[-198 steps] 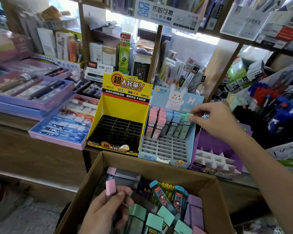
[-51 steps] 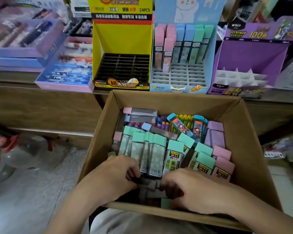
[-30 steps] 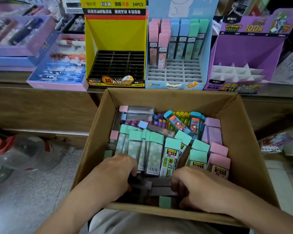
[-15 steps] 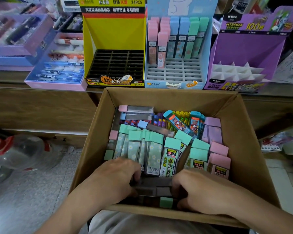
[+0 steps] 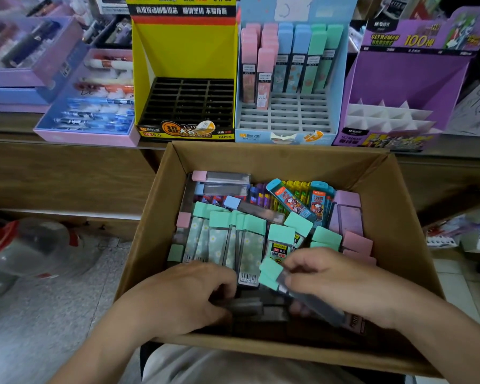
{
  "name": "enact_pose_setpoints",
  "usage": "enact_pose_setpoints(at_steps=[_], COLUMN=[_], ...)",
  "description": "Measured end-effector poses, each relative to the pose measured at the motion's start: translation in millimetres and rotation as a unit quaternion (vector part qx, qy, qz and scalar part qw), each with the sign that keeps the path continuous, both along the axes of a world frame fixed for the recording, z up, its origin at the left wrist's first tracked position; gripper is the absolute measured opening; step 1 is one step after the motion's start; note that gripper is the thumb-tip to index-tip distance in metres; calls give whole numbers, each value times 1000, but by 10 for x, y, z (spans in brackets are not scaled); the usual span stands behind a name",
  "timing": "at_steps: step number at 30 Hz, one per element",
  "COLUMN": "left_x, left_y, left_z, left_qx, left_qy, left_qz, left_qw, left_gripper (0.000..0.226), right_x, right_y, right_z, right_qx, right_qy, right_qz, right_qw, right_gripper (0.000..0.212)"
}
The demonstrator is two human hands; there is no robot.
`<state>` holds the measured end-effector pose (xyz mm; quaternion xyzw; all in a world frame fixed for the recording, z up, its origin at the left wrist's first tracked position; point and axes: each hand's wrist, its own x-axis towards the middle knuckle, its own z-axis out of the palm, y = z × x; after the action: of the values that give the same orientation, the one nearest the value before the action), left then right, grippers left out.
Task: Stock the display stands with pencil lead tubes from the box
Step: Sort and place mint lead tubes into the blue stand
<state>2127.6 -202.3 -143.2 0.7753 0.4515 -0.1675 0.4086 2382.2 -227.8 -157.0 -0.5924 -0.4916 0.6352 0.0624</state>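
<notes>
A cardboard box (image 5: pixel 394 217) full of pencil lead tubes sits on my lap below the counter. My right hand (image 5: pixel 344 284) grips two green-capped lead tubes (image 5: pixel 272 274), lifted at a slant over the box's near end. My left hand (image 5: pixel 186 295) reaches among dark tubes (image 5: pixel 247 306) at the box's near edge, fingers curled; what it holds is hidden. On the counter stand a yellow display stand (image 5: pixel 183 51) with bare black slots, a light blue display stand (image 5: pixel 286 117) holding pink, blue and green tubes in its back rows, and a purple display stand (image 5: pixel 410 79) with white dividers.
Pink and blue trays of pens (image 5: pixel 89 106) lie left of the yellow stand. A clear plastic bottle with red parts (image 5: pixel 25 245) lies on the floor to the left. The wooden counter front (image 5: pixel 67 173) runs behind the box.
My right hand has pulled green-capped tubes up out of the pile at the box's near end and tilted them. My left hand stays low in the same spot.
</notes>
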Motion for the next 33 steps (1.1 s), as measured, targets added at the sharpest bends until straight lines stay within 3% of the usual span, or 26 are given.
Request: enact_pose_setpoints(at_steps=[4, 9, 13, 16, 20, 23, 25, 33], left_x=[87, 203, 231, 249, 285, 324, 356, 529], left_y=[30, 92, 110, 96, 94, 90, 70, -8], left_z=[75, 124, 84, 33, 8, 10, 2, 54], left_qx=[-12, -36, -64, -70, -54, -40, -46, -207], left_qy=[-48, -104, -158, -220, -250, -287, -337, -457], left_qz=[-1, 65, 151, 253, 326, 381, 425, 479], left_qw=[999, 992, 974, 940, 910, 878, 839, 720], left_gripper=[14, 22, 31, 41, 54, 66, 71, 25], right_x=[-67, -155, -180, -131, -132, -141, -150, -352], right_y=[39, 36, -20, -30, -39, -31, 3, 113], right_z=[10, -20, -41, -53, -15, -20, 1, 123], right_qx=[-7, 49, 22, -4, -30, 5, 18, 78], right_qy=[45, 3, 70, 125, 232, 231, 235, 281], right_qz=[-72, -65, -80, -83, -58, -95, -123, -212], right_qw=[996, 997, 994, 989, 971, 968, 964, 933], right_gripper=[12, 12, 13, 58, 49, 49, 53, 52])
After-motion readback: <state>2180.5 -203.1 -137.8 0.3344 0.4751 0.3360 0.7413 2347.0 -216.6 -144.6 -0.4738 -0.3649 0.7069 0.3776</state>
